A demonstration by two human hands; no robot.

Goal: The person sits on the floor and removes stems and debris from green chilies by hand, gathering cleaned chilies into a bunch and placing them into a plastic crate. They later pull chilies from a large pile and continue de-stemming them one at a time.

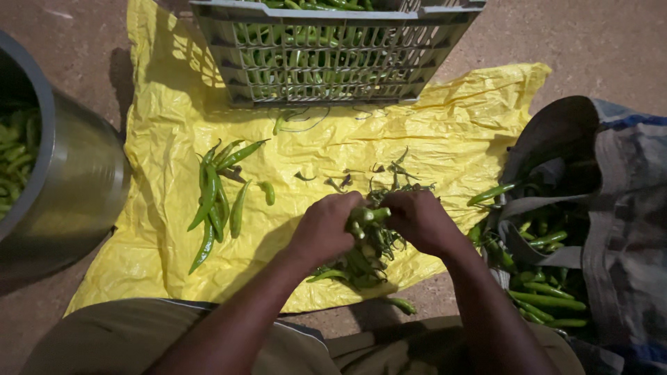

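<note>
A small bunch of green chillies (pixel 368 217) is held between the left hand (pixel 325 229) and the right hand (pixel 419 221), above the near edge of a yellow plastic sheet (pixel 458 125) spread on the floor. The fingers of both hands are curled and pressed together around the bunch, which is gripped at its stalk ends, seemingly so that the stems can be pulled off. Below the hands a heap of chillies and stems (pixel 358 267) is gathered, close enough for picking. A separate cluster of long chillies (pixel 217 201) is laid to the left on the sheet, well apart from the heap. A grey slatted crate (pixel 333 62) is set at the far edge, a steel pot (pixel 69 180) at the left, and an open cloth bag (pixel 611 208) with more chillies at the right.
</note>
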